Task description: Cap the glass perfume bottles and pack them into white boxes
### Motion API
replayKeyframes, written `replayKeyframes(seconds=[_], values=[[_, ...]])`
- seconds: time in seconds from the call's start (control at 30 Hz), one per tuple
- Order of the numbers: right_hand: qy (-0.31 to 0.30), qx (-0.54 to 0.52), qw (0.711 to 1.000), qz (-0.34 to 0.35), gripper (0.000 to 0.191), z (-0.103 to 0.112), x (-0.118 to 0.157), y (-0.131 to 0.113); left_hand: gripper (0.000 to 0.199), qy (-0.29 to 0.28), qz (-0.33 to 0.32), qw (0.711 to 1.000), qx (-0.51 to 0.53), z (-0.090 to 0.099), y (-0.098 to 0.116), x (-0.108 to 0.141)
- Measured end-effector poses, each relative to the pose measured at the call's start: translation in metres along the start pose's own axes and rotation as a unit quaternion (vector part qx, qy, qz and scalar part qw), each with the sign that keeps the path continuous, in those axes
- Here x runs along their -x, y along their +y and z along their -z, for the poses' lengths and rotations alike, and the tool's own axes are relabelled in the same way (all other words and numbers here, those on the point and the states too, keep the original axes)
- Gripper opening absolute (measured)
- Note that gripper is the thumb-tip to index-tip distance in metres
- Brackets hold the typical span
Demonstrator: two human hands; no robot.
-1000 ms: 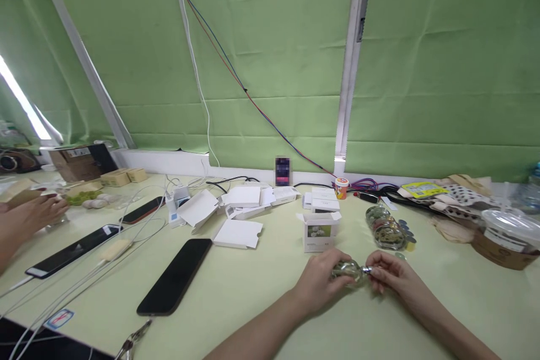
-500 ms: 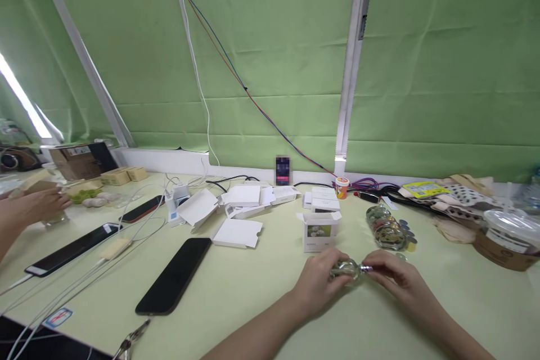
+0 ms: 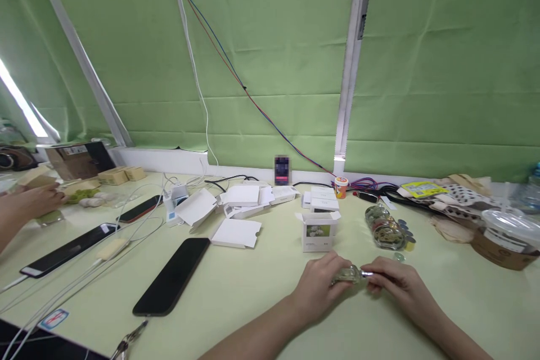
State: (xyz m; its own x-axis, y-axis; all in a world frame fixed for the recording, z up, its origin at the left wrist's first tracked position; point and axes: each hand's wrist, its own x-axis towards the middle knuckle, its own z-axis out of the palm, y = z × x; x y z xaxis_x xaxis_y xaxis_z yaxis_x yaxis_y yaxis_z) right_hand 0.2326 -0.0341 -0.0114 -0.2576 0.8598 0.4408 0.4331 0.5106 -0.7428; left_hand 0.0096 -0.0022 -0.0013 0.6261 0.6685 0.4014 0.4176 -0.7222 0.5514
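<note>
My left hand point(image 3: 317, 287) is closed around a small clear glass bottle point(image 3: 348, 275) lying sideways over the table, its neck end pointing right. At that end, the thumb and fingers of my right hand point(image 3: 399, 282) pinch a small shiny silvery piece point(image 3: 367, 274); whether it is fixed to the bottle cannot be made out. Just beyond my left hand stands a white box point(image 3: 317, 241) with a flower picture and its flaps up. To the right lie round glass containers with dried bits inside point(image 3: 388, 233), beside several small discs point(image 3: 404, 227) and a greenish disc point(image 3: 399, 257).
White cartons point(image 3: 244, 199) and a flattened carton point(image 3: 236, 233) lie mid-table. Left of them are a black phone point(image 3: 172, 278), other phones and white cables. Another person's hand point(image 3: 31, 201) works at far left. A lidded cup point(image 3: 506, 239) stands at far right.
My right hand has shifted slightly, its fingers curling more around the silvery piece. My left hand keeps its hold on the bottle. The view has moved a little.
</note>
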Motion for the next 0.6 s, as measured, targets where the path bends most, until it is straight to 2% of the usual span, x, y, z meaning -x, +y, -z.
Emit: replayKeyframes(seconds=[0.17,0.4,0.5,0.6], values=[[-0.004,-0.034,0.998,-0.046,0.026,-0.004,0.001,-0.001,0.02,0.001,-0.001,1.0,-0.001,0.0,0.0,0.0],[-0.011,-0.119,0.984,-0.132,0.044,-0.013,0.002,0.004,0.02,-0.004,-0.001,1.0,-0.009,-0.001,-0.001,0.001],[-0.002,-0.105,0.986,-0.128,0.048,-0.01,0.0,0.005,0.022,0.008,0.018,0.999,0.029,-0.001,0.001,-0.001],[0.025,-0.047,0.994,-0.091,0.047,-0.002,-0.001,0.006,0.023,0.029,0.052,0.995,0.078,-0.001,0.003,-0.004]])
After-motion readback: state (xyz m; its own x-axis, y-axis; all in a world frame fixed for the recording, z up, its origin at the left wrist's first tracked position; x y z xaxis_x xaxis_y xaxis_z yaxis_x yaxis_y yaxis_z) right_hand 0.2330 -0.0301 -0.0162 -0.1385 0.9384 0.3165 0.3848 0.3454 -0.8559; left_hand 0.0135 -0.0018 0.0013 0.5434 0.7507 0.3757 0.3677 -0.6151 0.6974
